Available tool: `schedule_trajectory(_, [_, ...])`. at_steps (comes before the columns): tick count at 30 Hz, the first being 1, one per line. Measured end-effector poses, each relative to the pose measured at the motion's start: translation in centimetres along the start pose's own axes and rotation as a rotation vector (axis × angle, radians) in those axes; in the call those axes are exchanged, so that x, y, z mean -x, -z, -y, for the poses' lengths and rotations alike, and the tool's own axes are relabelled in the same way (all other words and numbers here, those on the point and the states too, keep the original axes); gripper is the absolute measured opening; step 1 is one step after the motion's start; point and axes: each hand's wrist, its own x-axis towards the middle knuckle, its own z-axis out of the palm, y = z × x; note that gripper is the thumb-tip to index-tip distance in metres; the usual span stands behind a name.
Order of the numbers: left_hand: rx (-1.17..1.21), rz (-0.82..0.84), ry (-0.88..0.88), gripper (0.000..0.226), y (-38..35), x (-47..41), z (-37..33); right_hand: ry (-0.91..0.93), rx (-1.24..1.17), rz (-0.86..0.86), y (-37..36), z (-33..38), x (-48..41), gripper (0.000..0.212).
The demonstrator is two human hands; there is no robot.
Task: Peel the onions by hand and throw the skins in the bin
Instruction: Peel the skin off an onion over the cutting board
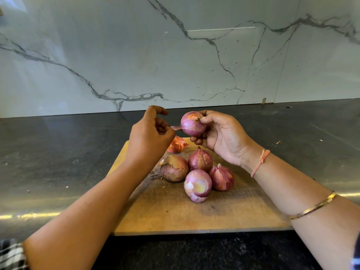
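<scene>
Above far edge of the wooden chopping board (pixel 165 211), your R hand (pixel 220 137) grips a round purple onion (pixel 193 123); L hand (pixel 150 133) pinches its thin skin strip (pixel 176 128), running left off it.

A glossy purple onion (pixel 192 123) sits in the right fingers (pixel 196 140), a thin skin strip (pixel 176 127) stretching from it to the left fingertips (pixel 165 129). Four more onions (pixel 200 160) cluster below, with loose skins (pixel 177 145) beneath the left fingertips.

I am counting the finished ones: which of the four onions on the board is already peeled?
The front onion, nearest the camera: it is smooth and shiny, with a pale patch. The other three behind it have dry, papery skin.
</scene>
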Motion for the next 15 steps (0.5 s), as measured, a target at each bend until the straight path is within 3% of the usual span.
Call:
schedule_trajectory(9, [-0.078,-0.001,0.053,0.028,0.51,-0.60,0.89,-0.014,-0.108,-0.067,0.63,0.35,-0.34,0.019])
schedule_trajectory(15, [-0.106,0.078,-0.054,0.013,0.04,-0.17,0.33,-0.060,-0.020,-0.072,0.49,0.37,-0.34,0.017])
